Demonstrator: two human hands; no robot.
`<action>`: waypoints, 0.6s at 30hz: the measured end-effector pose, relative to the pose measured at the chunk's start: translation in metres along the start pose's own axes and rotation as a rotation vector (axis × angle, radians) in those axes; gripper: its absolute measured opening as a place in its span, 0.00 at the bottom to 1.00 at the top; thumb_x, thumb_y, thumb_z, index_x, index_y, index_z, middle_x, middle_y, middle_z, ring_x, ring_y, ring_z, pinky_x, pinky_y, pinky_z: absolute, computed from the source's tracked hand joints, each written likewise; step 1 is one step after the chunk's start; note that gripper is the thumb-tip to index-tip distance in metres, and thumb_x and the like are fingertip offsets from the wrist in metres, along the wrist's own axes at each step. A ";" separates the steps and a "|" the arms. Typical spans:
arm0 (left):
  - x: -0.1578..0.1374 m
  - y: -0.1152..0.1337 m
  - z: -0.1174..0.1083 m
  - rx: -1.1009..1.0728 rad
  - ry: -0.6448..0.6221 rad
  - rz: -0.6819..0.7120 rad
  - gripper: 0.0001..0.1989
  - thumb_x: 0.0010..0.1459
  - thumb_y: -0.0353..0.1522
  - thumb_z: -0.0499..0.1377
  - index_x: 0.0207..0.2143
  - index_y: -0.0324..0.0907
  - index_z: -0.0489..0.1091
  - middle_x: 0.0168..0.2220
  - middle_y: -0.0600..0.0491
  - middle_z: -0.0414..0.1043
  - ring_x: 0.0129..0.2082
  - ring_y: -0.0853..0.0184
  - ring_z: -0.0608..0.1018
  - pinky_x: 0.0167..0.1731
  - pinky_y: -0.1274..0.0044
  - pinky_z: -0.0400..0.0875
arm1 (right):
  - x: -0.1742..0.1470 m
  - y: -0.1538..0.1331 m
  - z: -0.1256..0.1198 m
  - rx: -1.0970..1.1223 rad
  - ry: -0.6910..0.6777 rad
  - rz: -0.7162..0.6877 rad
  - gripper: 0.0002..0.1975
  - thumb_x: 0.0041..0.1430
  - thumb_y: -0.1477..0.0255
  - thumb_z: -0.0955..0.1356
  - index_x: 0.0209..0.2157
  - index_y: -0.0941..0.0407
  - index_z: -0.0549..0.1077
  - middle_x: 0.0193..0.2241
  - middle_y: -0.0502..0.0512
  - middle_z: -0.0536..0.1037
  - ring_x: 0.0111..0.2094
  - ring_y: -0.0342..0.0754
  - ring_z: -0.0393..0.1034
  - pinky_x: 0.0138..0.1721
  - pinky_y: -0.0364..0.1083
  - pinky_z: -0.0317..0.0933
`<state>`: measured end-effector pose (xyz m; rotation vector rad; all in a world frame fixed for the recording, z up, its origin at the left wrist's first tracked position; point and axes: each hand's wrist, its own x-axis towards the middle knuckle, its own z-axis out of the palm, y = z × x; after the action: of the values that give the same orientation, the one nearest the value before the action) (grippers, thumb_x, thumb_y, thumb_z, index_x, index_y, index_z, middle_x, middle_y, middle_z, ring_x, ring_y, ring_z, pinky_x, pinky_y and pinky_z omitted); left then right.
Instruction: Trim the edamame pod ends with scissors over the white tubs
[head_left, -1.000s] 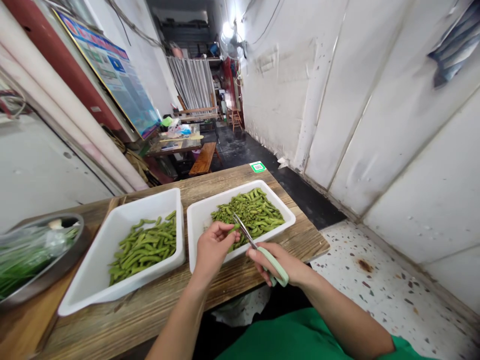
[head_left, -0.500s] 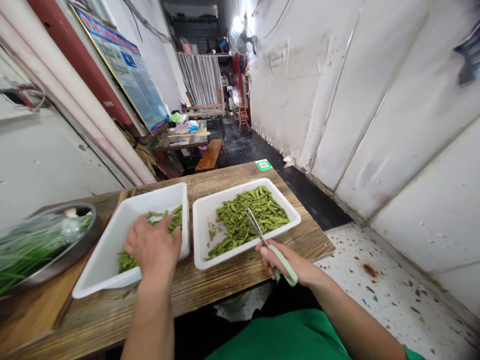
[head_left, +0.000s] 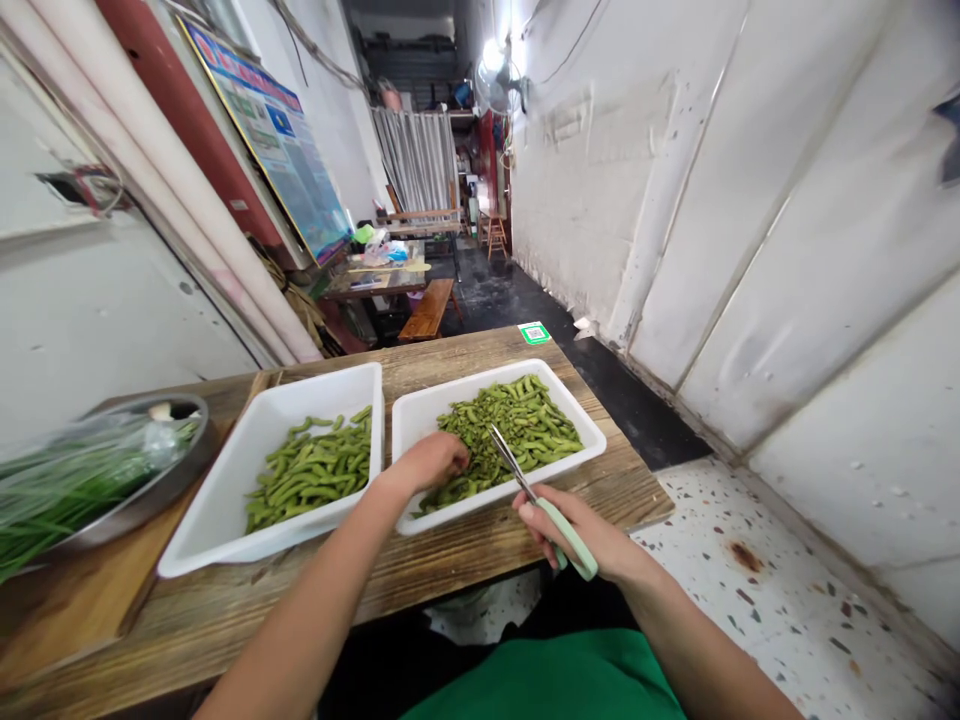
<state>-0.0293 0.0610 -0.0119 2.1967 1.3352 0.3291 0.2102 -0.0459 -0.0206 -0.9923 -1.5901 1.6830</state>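
Note:
My right hand point(head_left: 559, 515) grips a pair of scissors point(head_left: 568, 540) with pale green handles. The narrow metal blades point up and left over the right white tray point(head_left: 595, 440), slightly apart at the tips. Green edamame pods point(head_left: 536, 425) and small trimmed bits fill much of that tray. At its left side my left hand point(head_left: 431, 460) reaches in, fingers curled down against the pods; what they hold, if anything, is hidden. The left white tray point(head_left: 206, 510) has a heap of edamame pods point(head_left: 315, 470) in it, untouched by either hand.
Both trays stand on a wooden table point(head_left: 442, 555). At the left, a metal bowl point(head_left: 176, 480) of bagged green stalks rests on a wooden board point(head_left: 82, 630). A QR card point(head_left: 535, 334) lies at the far edge. Beyond are a bench point(head_left: 429, 310) and a small table point(head_left: 375, 282).
My left hand has left the left tray and moved right, into the left side of the right tray. My right hand still holds the scissors in nearly the same place.

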 end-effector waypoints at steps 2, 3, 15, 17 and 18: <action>-0.007 0.009 -0.006 -0.166 0.045 -0.042 0.05 0.41 0.30 0.58 0.24 0.43 0.71 0.23 0.53 0.72 0.27 0.66 0.72 0.29 0.78 0.63 | 0.002 0.001 0.000 -0.006 0.003 -0.001 0.21 0.54 0.53 0.61 0.38 0.57 0.63 0.18 0.43 0.60 0.16 0.37 0.55 0.17 0.37 0.55; -0.011 0.015 -0.007 -0.281 0.067 -0.064 0.06 0.43 0.32 0.58 0.28 0.42 0.71 0.24 0.54 0.72 0.26 0.66 0.73 0.28 0.78 0.64 | 0.003 0.002 0.000 -0.014 0.003 -0.003 0.21 0.54 0.53 0.61 0.38 0.57 0.63 0.18 0.43 0.60 0.16 0.37 0.56 0.17 0.37 0.55; -0.032 0.058 0.019 -0.804 0.230 -0.264 0.15 0.39 0.36 0.65 0.30 0.36 0.72 0.21 0.53 0.72 0.21 0.71 0.72 0.25 0.79 0.65 | 0.003 -0.008 0.002 -0.314 0.039 -0.081 0.17 0.57 0.56 0.61 0.35 0.57 0.66 0.19 0.47 0.65 0.21 0.41 0.60 0.24 0.40 0.56; -0.033 0.060 0.017 -0.747 0.222 -0.262 0.15 0.40 0.37 0.64 0.30 0.36 0.73 0.19 0.55 0.70 0.19 0.72 0.70 0.23 0.80 0.63 | 0.003 -0.009 0.002 -0.353 0.053 -0.088 0.17 0.57 0.57 0.61 0.36 0.57 0.67 0.21 0.48 0.66 0.23 0.41 0.60 0.25 0.40 0.56; -0.034 0.061 0.016 -0.725 0.218 -0.260 0.14 0.41 0.37 0.64 0.30 0.36 0.73 0.18 0.55 0.69 0.19 0.73 0.69 0.22 0.80 0.62 | 0.003 -0.010 0.002 -0.375 0.061 -0.095 0.17 0.56 0.57 0.61 0.36 0.57 0.67 0.22 0.48 0.67 0.23 0.42 0.61 0.26 0.40 0.56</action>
<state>0.0075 0.0043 0.0121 1.4018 1.3187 0.8214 0.2066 -0.0440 -0.0111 -1.1154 -1.9216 1.3045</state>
